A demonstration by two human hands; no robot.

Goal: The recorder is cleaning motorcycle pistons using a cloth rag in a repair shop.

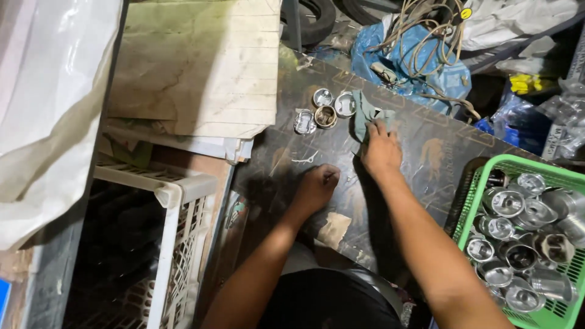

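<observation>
Both forearms come up from the bottom edge of the view and are bare. The left arm bends a little at the elbow and goes up toward the middle. The left hand (317,186) is closed into a loose fist, with the knuckles turned upward and the fingers curled under (what is inside the fist cannot be seen). The right arm is longer in the view and runs diagonally from the lower right. The right hand (381,149) lies palm down, wrist straight, its fingers stretched forward and slightly spread.
</observation>
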